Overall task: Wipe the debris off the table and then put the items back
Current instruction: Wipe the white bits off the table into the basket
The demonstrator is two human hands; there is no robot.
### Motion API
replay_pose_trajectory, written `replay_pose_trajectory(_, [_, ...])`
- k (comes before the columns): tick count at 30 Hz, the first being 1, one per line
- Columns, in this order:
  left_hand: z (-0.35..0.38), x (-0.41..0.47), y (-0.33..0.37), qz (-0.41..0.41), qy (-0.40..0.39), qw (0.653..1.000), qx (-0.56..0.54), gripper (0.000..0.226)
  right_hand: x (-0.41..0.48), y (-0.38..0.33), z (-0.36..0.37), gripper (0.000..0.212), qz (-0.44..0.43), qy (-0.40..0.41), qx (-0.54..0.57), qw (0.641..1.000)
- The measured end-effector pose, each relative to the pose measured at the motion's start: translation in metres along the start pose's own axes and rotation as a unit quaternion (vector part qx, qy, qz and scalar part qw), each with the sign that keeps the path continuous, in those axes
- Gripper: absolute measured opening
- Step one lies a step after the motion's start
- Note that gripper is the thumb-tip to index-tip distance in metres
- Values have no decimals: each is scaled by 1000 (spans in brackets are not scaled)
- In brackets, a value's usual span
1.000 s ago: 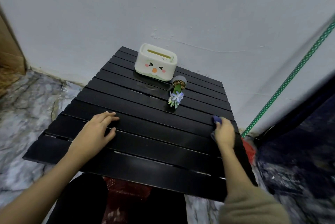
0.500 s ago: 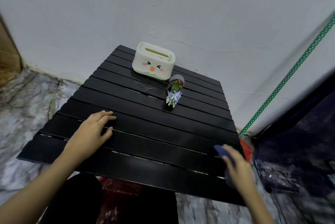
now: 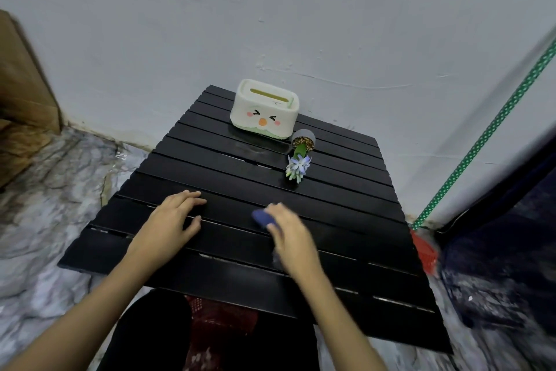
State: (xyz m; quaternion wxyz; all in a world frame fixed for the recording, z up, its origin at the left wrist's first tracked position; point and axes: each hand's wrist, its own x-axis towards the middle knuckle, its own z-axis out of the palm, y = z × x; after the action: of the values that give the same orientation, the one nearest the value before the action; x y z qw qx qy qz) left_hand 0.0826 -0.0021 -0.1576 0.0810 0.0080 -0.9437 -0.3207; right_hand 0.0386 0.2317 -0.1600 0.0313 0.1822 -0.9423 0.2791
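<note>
**Wiping the slats, with two items waiting at the far edge**

Black slatted table (image 3: pixel 331 190) against a pale plaster wall, marble-patterned floor around it: that is your working ground. Your right hand (image 3: pixel 293 240) is near the middle of the top, fingers curled down over a dark blue cloth (image 3: pixel 261 216) whose edge peeks out at the hand's 11 o'clock. The hand is blurred, so you cannot tell how much cloth is bunched under the palm. Your left hand (image 3: pixel 170 221) lies flat at 9 o'clock from it, fingers loosely spread and holding nothing, apparently bracing the table.

The cloth looks soft and limp. Press it with the flat of the fingers rather than pinching; it will likely snag or dip into the gaps between slats, and crumbs may drop through them.

At 12 o'clock, by the wall, stands a cream tissue box (image 3: pixel 264 110) with a cartoon face. It is probably light, rigid plastic, so take it by its two short sides. Just beside it at its 4 o'clock, a small grey flower pot (image 3: pixel 305 139) lies tipped over, its purple blossoms (image 3: pixel 297 165) pointing toward you. Grip the pot body, not the stem; the flowers look delicate, and the gravel-like filling could spill.

I see no clear debris on the dark slats.
</note>
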Motion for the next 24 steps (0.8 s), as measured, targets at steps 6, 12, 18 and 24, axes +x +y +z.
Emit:
replay_pose_trajectory(6, [-1,-1,2,-1,-7,1000,-1,35,-106,19,-43,38,-42,-58,73,995])
replay_pose_trajectory(12, [-2,0,2,-1,-5,1000,0,35,-127,116,-114,31,185,127,-63,972])
replay_pose_trajectory(18, [-2,0,3,-2,-3,1000,-2,35,-98,136,-123,24,249,146,-112,951])
replay_pose_trajectory(24, [-5,4,-1,2,-21,1000,-13,37,-75,112,-126,31,232,142,-120,955])
